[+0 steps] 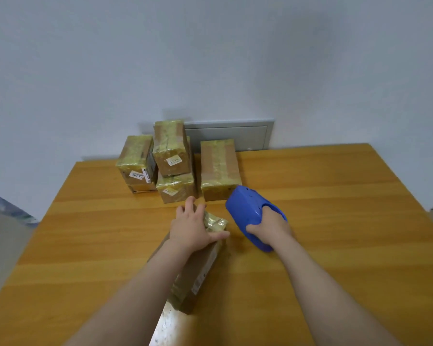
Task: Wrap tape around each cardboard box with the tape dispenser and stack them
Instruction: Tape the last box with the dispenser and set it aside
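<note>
A long cardboard box (200,270) lies on the wooden table (335,221) in front of me, with yellowish tape over its far end. My left hand (193,226) rests flat on that far end, thumb spread to the right. My right hand (270,228) grips a blue tape dispenser (248,208) just right of the box, its nose pointing away from me. At the back stand several taped boxes: one at left (135,163), one (171,148) stacked on another (176,188), and one at right (219,168).
A grey wall panel (248,136) sits behind the boxes against the white wall. The table's edges run along left and right. A shiny strip of tape (168,323) lies by the near end of the long box.
</note>
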